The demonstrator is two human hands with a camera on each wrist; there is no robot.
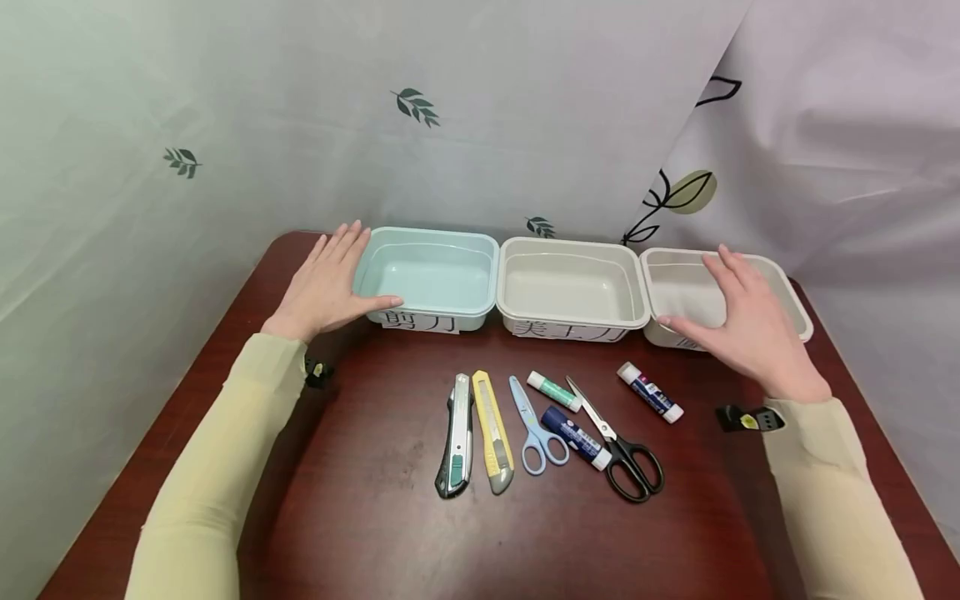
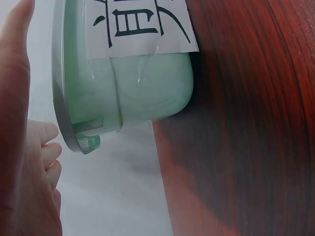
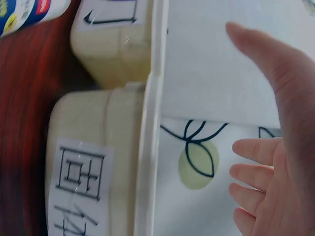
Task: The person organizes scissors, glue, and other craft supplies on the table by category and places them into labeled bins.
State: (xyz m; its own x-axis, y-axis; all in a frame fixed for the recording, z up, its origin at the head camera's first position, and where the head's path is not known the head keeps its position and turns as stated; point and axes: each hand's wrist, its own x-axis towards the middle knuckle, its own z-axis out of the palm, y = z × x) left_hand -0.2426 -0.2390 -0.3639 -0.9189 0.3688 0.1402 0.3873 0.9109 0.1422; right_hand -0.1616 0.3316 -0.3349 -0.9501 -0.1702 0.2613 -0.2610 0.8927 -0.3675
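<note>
In the head view my left hand (image 1: 324, 285), fingers straight and thumb spread, is at the left end of a light-blue bin (image 1: 429, 279). The left wrist view shows its fingers beside the bin's rim (image 2: 60, 93). My right hand (image 1: 753, 333) hovers over the right-hand beige bin (image 1: 797, 312), with fingers extended and nothing held. Between the two stands another beige bin (image 1: 573, 279). In front of the bins lie a black-and-silver utility knife (image 1: 459, 433), a yellow utility knife (image 1: 492, 433), blue scissors (image 1: 534, 429) and black-handled scissors (image 1: 626, 458).
Three glue sticks lie on the dark-red table (image 1: 375, 500): a green one (image 1: 555, 392), a dark-blue one (image 1: 573, 435) by the black-handled scissors, and a blue-and-white one (image 1: 651, 393) farther right. Paper labels with characters (image 1: 420, 322) front the bins. A pale curtain (image 1: 300, 100) hangs behind.
</note>
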